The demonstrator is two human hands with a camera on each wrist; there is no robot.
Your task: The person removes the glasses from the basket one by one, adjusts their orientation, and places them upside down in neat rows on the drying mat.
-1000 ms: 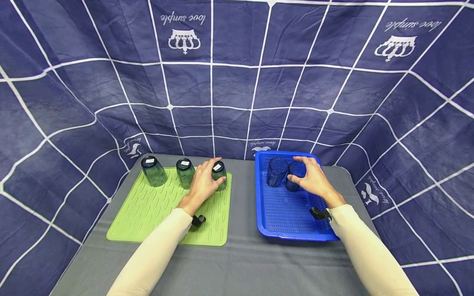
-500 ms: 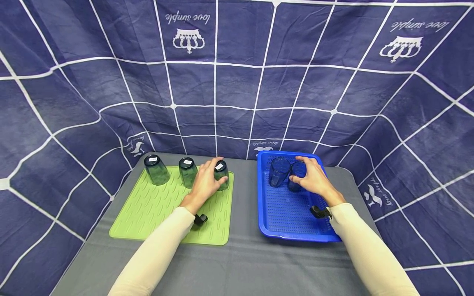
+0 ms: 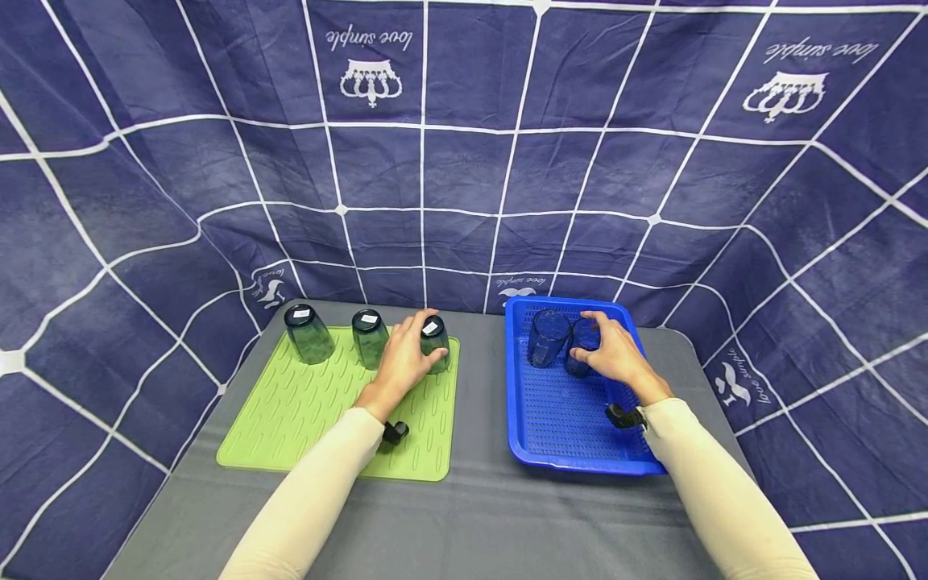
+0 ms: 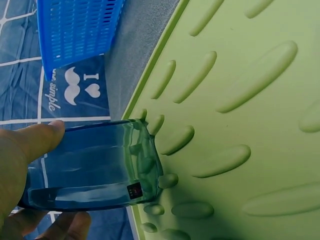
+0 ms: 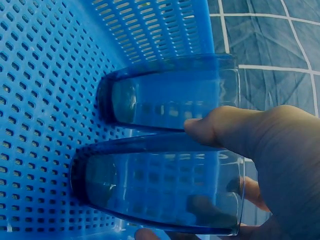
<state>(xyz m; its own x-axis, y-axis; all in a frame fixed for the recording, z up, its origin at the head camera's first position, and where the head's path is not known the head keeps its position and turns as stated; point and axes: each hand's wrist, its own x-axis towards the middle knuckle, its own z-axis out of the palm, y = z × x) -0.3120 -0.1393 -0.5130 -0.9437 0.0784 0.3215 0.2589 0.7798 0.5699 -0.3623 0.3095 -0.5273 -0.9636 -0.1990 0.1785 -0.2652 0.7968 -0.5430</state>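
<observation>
On the green mat (image 3: 290, 411), my left hand (image 3: 401, 354) grips the rightmost drinking glass (image 4: 95, 165), which stands upside down. The thumb lies along one side near its base and the fingers curl on the other side. In the blue basket (image 3: 558, 463), my right hand (image 3: 615, 352) holds the right one of two upright glasses (image 5: 160, 185), its thumb at the near side and fingertips seen through the clear wall. The other basket glass (image 5: 170, 97) stands close beside it. The middle mat glass (image 3: 370, 342) is upside down just left of my left hand.
A further upside-down glass (image 3: 309, 334) stands at the mat's far left corner. Grey cloth (image 3: 478, 403) lies between mat and basket. A dark blue checked curtain (image 3: 464, 169) hangs behind and at both sides.
The head view has shifted slightly, so everything appears a little farther right. Both hands and all the glasses keep their places relative to the mat and basket.
</observation>
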